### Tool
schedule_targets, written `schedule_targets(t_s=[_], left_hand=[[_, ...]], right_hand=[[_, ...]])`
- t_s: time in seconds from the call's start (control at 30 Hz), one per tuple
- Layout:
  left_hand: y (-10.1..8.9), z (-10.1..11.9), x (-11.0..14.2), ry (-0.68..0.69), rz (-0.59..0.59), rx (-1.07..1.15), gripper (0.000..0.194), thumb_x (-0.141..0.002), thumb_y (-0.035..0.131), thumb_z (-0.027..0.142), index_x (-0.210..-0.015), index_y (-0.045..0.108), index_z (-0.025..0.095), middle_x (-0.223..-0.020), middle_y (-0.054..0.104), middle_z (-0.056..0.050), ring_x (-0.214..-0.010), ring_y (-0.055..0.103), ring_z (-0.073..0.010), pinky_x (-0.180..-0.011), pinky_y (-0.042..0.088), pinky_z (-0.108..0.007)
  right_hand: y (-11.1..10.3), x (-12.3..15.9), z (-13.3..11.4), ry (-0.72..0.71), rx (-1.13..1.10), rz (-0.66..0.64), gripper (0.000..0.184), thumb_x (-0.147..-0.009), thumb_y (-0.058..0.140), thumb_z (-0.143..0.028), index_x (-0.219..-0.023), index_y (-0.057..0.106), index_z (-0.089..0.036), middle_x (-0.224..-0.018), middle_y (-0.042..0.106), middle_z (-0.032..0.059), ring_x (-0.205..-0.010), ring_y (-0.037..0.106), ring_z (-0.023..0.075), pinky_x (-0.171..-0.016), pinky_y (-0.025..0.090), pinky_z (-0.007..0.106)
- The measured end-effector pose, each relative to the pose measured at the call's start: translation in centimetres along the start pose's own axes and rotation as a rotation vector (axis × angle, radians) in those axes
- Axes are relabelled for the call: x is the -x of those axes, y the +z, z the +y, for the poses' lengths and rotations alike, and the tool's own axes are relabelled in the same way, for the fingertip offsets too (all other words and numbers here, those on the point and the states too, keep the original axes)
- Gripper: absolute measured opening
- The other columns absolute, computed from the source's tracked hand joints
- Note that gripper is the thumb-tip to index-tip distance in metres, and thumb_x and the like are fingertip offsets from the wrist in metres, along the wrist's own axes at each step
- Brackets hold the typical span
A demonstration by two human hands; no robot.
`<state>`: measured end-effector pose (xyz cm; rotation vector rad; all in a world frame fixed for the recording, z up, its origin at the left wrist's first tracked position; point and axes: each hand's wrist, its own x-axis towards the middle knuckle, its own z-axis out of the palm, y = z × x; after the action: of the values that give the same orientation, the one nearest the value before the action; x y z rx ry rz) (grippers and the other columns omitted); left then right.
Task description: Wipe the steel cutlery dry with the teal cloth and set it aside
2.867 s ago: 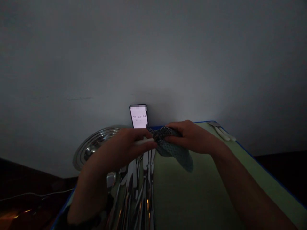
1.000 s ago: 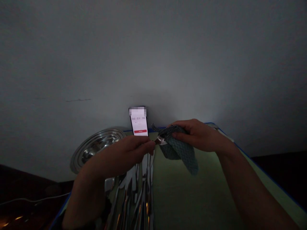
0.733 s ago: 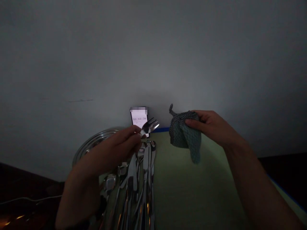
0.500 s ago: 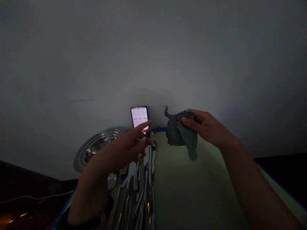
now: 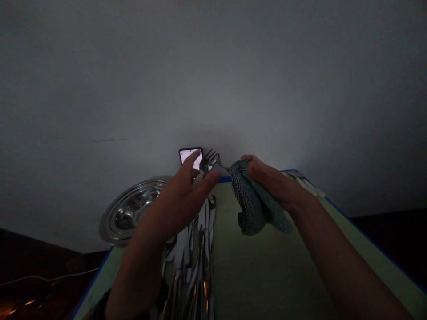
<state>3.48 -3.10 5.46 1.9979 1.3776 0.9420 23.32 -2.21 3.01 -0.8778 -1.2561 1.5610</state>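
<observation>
A metal fork (image 5: 207,161) is gripped in my left hand (image 5: 182,200), its tines pointing up and away from me; the handle is hidden by the fingers. My right hand (image 5: 271,180) is closed around a grey-green knitted cloth (image 5: 255,204), which hangs down in folds. The cloth's small loop reaches toward the fork's head. Under my left hand lies a heap of cutlery (image 5: 202,253), mostly knives and other long metal handles, on the green tabletop (image 5: 260,271).
Round metal bowls or plates (image 5: 116,222) stand stacked at the left. A phone (image 5: 187,155) with a lit screen leans on the wall behind my left hand. More cutlery (image 5: 305,184) lies at the table's far right corner.
The fork has turned more upright in my left hand, which has shifted slightly right. My right hand has brought the cloth closer, and the cloth's folds hang differently.
</observation>
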Motion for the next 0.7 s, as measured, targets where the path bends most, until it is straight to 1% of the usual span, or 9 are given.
schedule_targets(t_s=[0.07,0.13,0.2,0.3,0.4,0.5,0.57,0.63,0.7], left_hand=[[0.0,0.5,0.1,-0.012,0.002,-0.02,0.067,-0.082,0.051,0.051,-0.137,0.03,0.021,-0.093,0.067,-0.009,-0.067,0.062,-0.0189,-0.059,0.047,-0.029],[0.0,0.8,0.3,0.005,-0.037,0.006,0.065,-0.08,0.055,0.05,-0.135,0.034,0.022,-0.089,0.069,-0.006,-0.067,0.062,-0.0179,-0.061,0.048,-0.029],[0.0,0.9,0.5,0.028,-0.086,0.057,0.066,-0.077,0.06,0.045,-0.134,0.034,0.023,-0.088,0.069,-0.005,-0.068,0.063,-0.0169,-0.062,0.049,-0.027],[0.2,0.8,0.5,0.051,-0.134,0.117,0.069,-0.077,0.063,0.035,-0.136,0.03,0.026,-0.095,0.069,-0.005,-0.073,0.064,-0.0165,-0.062,0.049,-0.026],[0.2,0.7,0.3,0.07,-0.129,0.12,0.062,-0.077,0.062,0.027,-0.133,0.034,0.025,-0.092,0.069,-0.004,-0.067,0.063,-0.0143,-0.059,0.049,-0.024],[-0.3,0.3,0.0,0.045,-0.078,0.119,0.055,-0.076,0.063,0.027,-0.126,0.041,0.022,-0.086,0.067,-0.003,-0.059,0.06,-0.012,-0.053,0.046,-0.022],[-0.6,-0.1,-0.1,0.03,-0.047,0.143,0.052,-0.076,0.063,0.028,-0.124,0.043,0.021,-0.088,0.066,-0.004,-0.059,0.058,-0.0116,-0.05,0.044,-0.021],[-0.8,-0.6,-0.2,0.031,-0.038,0.148,0.047,-0.079,0.059,0.03,-0.123,0.044,0.022,-0.09,0.064,-0.005,-0.059,0.057,-0.0115,-0.048,0.042,-0.02],[-0.8,-1.1,-0.3,0.022,-0.027,0.119,0.041,-0.083,0.053,0.033,-0.122,0.045,0.022,-0.088,0.062,-0.004,-0.057,0.055,-0.0106,-0.046,0.04,-0.02]], right_hand=[[-0.1,0.3,-0.1,-0.012,0.081,-0.102,0.064,-0.065,0.075,-0.037,-0.114,0.035,-0.028,-0.083,0.06,-0.0034,-0.064,0.058,0.0119,-0.058,0.048,0.024],[-0.1,0.6,-0.2,-0.008,0.153,-0.166,0.078,-0.061,0.078,-0.024,-0.119,0.027,-0.03,-0.089,0.061,-0.0036,-0.068,0.059,0.0122,-0.06,0.048,0.024],[0.2,0.6,-0.2,-0.023,0.193,-0.193,0.081,-0.06,0.076,-0.015,-0.12,0.024,-0.031,-0.096,0.061,-0.0022,-0.074,0.059,0.0131,-0.064,0.048,0.025],[0.5,0.3,0.0,-0.038,0.199,-0.214,0.078,-0.06,0.073,-0.011,-0.119,0.026,-0.029,-0.103,0.06,-0.0003,-0.082,0.059,0.0154,-0.071,0.048,0.027],[0.5,-0.2,0.4,-0.034,0.223,-0.152,0.07,-0.061,0.069,-0.014,-0.117,0.029,-0.027,-0.108,0.058,0.0021,-0.089,0.058,0.018,-0.075,0.047,0.029],[-0.1,-0.8,0.8,-0.068,0.364,0.049,0.054,-0.067,0.063,-0.02,-0.113,0.035,-0.025,-0.113,0.055,0.0053,-0.09,0.056,0.0179,-0.072,0.046,0.029],[-0.7,-1.2,0.9,-0.11,0.534,0.125,0.031,-0.073,0.057,-0.023,-0.102,0.046,-0.021,-0.103,0.058,0.0059,-0.084,0.056,0.0171,-0.068,0.044,0.029],[-1.3,-1.4,1.0,-0.141,0.679,0.11,0.012,-0.076,0.051,-0.024,-0.086,0.054,-0.018,-0.087,0.061,0.0045,-0.076,0.055,0.0159,-0.063,0.041,0.028],[-1.8,-1.5,0.9,-0.138,0.743,0.111,0.011,-0.077,0.05,-0.025,-0.077,0.056,-0.017,-0.075,0.06,0.0022,-0.067,0.053,0.0143,-0.058,0.038,0.027]])
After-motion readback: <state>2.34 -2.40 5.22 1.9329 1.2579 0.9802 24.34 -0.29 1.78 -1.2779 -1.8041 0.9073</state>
